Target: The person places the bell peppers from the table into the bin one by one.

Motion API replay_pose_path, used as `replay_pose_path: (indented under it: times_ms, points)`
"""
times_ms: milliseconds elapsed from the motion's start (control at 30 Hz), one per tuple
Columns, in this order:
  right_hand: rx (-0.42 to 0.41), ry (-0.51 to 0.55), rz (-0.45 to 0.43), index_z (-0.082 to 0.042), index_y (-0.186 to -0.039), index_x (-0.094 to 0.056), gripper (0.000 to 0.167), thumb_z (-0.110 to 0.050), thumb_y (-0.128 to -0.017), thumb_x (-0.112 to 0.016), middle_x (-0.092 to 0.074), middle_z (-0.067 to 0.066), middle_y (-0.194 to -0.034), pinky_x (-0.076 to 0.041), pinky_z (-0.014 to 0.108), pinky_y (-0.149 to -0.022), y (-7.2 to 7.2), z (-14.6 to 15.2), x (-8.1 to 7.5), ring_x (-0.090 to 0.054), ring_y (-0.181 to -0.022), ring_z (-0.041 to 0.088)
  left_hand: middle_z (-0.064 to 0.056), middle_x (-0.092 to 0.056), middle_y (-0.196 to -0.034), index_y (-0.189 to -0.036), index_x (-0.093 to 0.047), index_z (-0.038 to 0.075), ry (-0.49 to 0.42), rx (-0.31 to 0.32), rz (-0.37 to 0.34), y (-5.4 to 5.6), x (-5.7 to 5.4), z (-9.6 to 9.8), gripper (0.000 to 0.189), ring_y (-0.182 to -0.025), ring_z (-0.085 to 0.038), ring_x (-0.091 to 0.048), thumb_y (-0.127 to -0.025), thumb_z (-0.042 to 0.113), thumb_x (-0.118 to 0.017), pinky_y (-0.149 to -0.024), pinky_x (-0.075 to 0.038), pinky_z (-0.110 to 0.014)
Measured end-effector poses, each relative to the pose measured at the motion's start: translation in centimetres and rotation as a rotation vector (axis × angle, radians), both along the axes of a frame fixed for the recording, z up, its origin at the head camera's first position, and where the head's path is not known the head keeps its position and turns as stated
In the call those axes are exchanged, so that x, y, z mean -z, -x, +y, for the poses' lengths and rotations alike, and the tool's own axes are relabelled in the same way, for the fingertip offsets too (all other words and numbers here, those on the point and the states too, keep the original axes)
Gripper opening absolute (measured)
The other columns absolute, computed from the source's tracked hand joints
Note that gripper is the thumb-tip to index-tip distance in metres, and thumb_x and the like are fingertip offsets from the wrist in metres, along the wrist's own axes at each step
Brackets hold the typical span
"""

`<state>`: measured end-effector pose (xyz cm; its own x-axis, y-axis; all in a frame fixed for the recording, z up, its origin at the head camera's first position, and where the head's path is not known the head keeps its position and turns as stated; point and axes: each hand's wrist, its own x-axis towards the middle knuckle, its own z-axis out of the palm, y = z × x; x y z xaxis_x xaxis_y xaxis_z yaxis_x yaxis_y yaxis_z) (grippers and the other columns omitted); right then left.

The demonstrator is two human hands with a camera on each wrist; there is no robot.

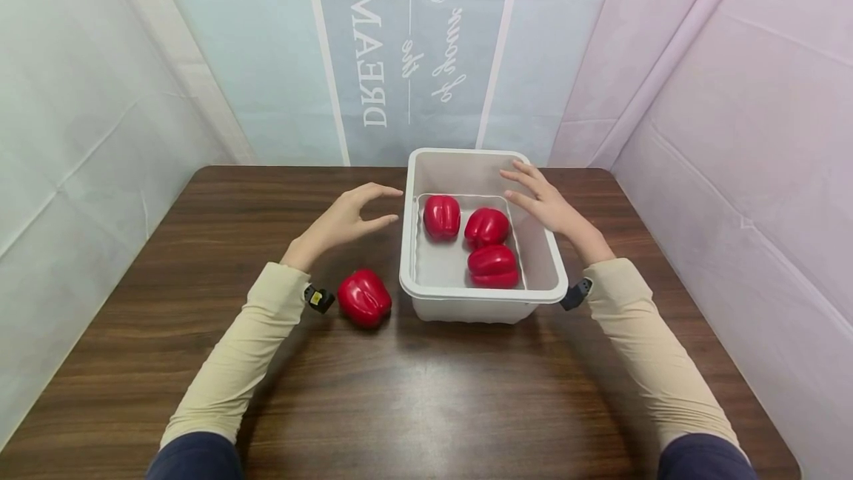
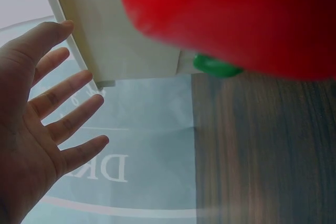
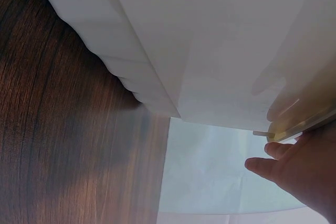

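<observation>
A white plastic bin [image 1: 429, 308] stands on the table with three red bell peppers inside: one at the left [image 1: 442, 218], one at the right [image 1: 486, 228], one nearer the front [image 1: 493, 267]. My left hand [image 1: 343, 221] is beside the bin's left rim, thumb and fingers spread and holding nothing. Its palm and parted fingers show in the left wrist view. A fourth red bell pepper [image 1: 364, 298] lies on the table by my left wrist; its green stem [image 2: 216, 65] shows up close. Over the bin's right rim reaches my right hand [image 1: 546, 202], fingers extended, gripping nothing.
The dark wood-grain table [image 1: 426, 398] extends around the bin. Behind it hangs a pale blue cloth [image 1: 426, 58] with lettering, and white cloth walls [image 1: 753, 169] rise at both sides. A small black camera [image 1: 318, 298] is strapped at the left wrist.
</observation>
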<state>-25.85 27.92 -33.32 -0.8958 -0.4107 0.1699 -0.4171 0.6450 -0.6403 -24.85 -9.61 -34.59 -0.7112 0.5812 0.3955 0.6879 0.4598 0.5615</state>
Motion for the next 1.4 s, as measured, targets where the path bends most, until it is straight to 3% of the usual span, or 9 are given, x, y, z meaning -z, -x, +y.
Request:
replay_pose_path:
  times_ms: [333,867,1400]
  points:
    - [0.004,0.006,-0.007,-0.011,-0.139,-0.042,0.052,-0.03,-0.092,-0.053,-0.017,0.013,-0.152,-0.013,0.061,-0.108,0.1,0.1,0.2,-0.01,-0.142,0.031,-0.007,-0.061,-0.12,-0.122,-0.059,0.01,0.003,-0.003,0.011,-0.4,0.4,-0.2,0.044,-0.116,-0.018,-0.053,-0.081,0.017,-0.072,-0.101,-0.04,-0.035]
    - [0.001,0.014,-0.004,-0.01,-0.139,-0.042,0.052,-0.03,-0.092,-0.053,-0.018,0.013,-0.153,-0.013,0.062,-0.108,0.1,0.1,0.0,-0.01,-0.142,0.031,-0.003,-0.062,-0.118,-0.121,-0.06,0.011,0.015,-0.005,0.058,-0.6,1.0,-0.5,0.044,-0.114,-0.015,-0.054,-0.08,0.02,-0.073,-0.099,-0.041,-0.033]
    - [0.004,0.014,-0.01,-0.011,-0.139,-0.041,0.052,-0.03,-0.092,-0.053,-0.017,0.013,-0.153,-0.013,0.062,-0.108,0.1,0.1,0.1,-0.009,-0.142,0.031,-0.007,-0.061,-0.119,-0.121,-0.059,0.013,0.033,0.003,0.02,-1.1,1.4,-0.8,0.045,-0.116,-0.016,-0.053,-0.079,0.02,-0.073,-0.1,-0.041,-0.034]
